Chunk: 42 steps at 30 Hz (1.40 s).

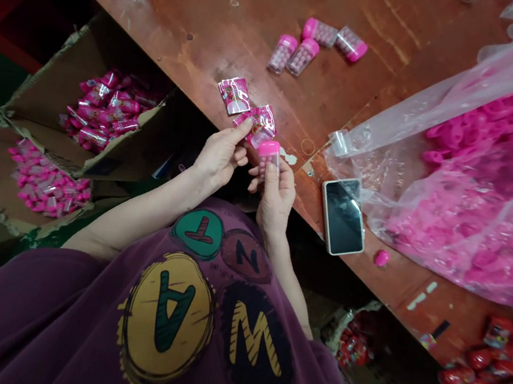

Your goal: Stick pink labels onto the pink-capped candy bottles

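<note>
My right hand [276, 200] is closed round a small clear bottle with a pink cap [269, 155], held upright at the table's edge. My left hand [220, 155] pinches a shiny pink wrapper [260, 122] just above that bottle. Another pink wrapper [235, 94] lies flat on the brown wooden table [205, 22] a little to the left. Several filled pink-capped bottles [302, 53] lie further out on the table.
A smartphone [343, 215] lies right of my hands, with a loose pink cap [381, 258] beside it. A large clear bag of pink caps [476, 188] fills the right. Cardboard boxes of wrapped pink bottles [104, 106] sit below left. Red packets [494, 379] lie at lower right.
</note>
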### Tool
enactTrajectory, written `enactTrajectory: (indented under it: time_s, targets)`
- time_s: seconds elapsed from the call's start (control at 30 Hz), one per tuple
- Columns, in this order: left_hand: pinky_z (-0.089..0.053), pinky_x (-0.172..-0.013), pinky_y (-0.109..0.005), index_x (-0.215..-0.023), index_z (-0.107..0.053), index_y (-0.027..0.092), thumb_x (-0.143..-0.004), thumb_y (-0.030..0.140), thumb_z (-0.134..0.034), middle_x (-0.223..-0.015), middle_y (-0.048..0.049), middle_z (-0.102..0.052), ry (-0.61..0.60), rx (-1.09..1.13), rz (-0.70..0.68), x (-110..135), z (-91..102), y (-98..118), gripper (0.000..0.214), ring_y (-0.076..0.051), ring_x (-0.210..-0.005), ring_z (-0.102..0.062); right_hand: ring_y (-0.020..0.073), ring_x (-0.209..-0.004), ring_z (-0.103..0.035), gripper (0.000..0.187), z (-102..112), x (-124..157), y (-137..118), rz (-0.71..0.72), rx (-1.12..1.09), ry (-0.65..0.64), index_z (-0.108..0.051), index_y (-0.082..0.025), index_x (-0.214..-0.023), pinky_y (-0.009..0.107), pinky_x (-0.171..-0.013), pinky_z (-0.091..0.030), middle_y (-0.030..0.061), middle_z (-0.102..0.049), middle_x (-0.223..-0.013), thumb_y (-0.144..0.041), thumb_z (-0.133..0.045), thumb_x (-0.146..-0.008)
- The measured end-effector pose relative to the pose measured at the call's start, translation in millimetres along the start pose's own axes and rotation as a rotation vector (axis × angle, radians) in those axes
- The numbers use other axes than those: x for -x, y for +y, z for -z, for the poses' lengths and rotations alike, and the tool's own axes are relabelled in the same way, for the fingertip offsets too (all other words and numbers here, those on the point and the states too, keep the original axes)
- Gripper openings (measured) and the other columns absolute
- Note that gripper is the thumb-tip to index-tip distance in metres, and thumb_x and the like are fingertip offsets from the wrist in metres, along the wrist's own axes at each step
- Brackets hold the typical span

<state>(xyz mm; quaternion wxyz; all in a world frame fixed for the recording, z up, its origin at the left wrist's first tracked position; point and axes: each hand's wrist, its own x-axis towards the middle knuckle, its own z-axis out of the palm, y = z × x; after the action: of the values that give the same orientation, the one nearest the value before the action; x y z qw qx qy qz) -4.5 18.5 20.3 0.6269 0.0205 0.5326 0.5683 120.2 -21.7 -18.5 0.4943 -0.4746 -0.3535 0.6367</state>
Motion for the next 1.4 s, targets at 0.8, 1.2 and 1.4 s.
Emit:
enactTrajectory:
  time_s: [0.8, 1.2, 1.4]
  targets:
    - [-0.024, -0.039, -0.018, -0.07, -0.062, 0.015, -0.088, 0.045, -0.088, -0.05, 0.0046, -0.053, -0.308, -0.186, 0.141, 18.5, 11.2, -9.5, 0.044, -0.001, -0.035, -0.035, 0.0116, -0.062, -0.057, 0.058, 8.9, -1.2, 3.4, 0.013, 0.107, -0.134, -0.05, -0.038, -0.144, 0.025, -0.049, -0.048, 0.001, -0.067, -0.098, -0.065, -0.067, -0.097]
    - [-0.022, -0.037, -0.019, -0.069, -0.062, 0.014, -0.096, 0.036, -0.08, -0.056, 0.0012, -0.059, -0.206, -0.17, 0.158, 23.0, 2.1, -19.0, 0.04, -0.001, -0.034, -0.034, 0.0207, -0.09, -0.071, 0.069, 18.9, 3.5, 6.5, 0.119, 0.435, -0.107, -0.049, -0.033, -0.157, 0.037, -0.085, -0.064, 0.0051, -0.074, -0.103, -0.063, -0.068, -0.097]
    - [-0.021, -0.037, -0.019, -0.073, -0.065, 0.014, -0.093, 0.035, -0.084, -0.053, 0.0012, -0.058, -0.295, -0.237, 0.17, 26.6, 7.4, -19.3, 0.035, -0.002, -0.034, -0.035, 0.0114, -0.05, -0.043, 0.062, 18.0, -2.5, 5.1, -0.037, 0.094, -0.183, -0.048, -0.04, -0.151, 0.026, -0.044, -0.041, -0.0063, -0.051, -0.071, -0.065, -0.066, -0.098]
